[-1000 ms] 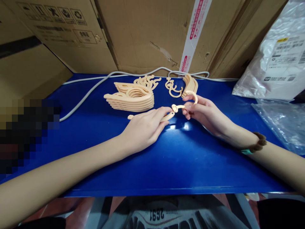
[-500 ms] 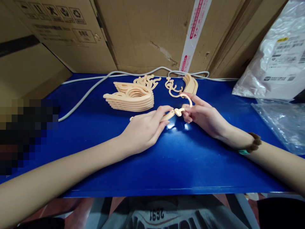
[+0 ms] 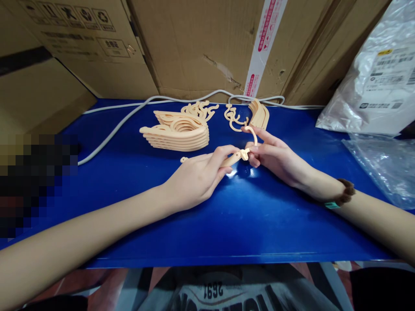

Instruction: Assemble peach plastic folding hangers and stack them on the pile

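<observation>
One blue desk carries a finished-looking stack of peach hangers and fewer loose hooks at upper centre, while mid-frame the left hand pinches a hanger bar and the right hand pinches a hook against its tip, seemingly not yet joined.

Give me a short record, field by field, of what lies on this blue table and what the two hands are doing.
Surface: blue table
Left hand: grips a flat peach piece, low over the table
Right hand: pinches a curved hook
Contact: hook and piece meet end to end between the hands
Behind: stack of peach pieces, smaller pile, loose hooks, white cable
Backdrop: cardboard boxes, plastic bags at right
</observation>
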### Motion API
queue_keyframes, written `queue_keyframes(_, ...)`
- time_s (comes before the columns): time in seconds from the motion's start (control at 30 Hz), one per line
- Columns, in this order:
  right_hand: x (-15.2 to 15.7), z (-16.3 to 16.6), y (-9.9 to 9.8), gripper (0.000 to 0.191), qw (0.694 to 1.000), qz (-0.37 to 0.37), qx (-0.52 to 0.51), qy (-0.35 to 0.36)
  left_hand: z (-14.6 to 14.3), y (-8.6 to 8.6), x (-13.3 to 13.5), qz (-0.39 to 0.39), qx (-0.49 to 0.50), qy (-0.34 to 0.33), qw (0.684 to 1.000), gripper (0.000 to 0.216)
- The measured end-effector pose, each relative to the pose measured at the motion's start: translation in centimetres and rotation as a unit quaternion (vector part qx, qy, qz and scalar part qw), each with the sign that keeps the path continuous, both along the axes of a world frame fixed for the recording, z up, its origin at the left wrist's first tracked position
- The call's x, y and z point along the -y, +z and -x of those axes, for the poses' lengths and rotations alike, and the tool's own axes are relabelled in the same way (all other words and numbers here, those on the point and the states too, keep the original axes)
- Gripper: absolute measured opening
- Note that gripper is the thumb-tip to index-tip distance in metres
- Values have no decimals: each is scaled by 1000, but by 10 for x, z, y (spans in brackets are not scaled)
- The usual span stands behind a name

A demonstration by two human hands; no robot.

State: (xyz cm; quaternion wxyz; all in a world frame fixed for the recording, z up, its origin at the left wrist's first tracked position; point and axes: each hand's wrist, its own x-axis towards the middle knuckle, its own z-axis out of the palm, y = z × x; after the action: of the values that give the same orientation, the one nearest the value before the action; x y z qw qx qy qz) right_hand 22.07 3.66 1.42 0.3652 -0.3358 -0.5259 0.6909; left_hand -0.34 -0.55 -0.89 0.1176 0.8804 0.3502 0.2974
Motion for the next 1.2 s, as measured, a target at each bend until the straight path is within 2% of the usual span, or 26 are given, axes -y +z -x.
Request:
queue_keyframes(0.2,-4,-3,-1,49,999,4,5,42,-1,-2,2,-14,21,-19,999,36)
queue_keyframes(0.37,-6,-5,0,50,998,3,25,61,-3,-1,2,-67,13,-35,997,36)
queue_keyframes(0.67,-8,-8,-2,53,992,-60,68,89,0,-2,1,-175,-69,-21,982,35)
queue_keyframes(0.9,-9,-9,-3,52,989,-82,84,90,-2,-2,1,-229,-129,-16,965,33)
queue_keyframes(1.2,-7,-10,2,47,978,-143,124,90,-2,2,1,-215,-176,-7,961,34)
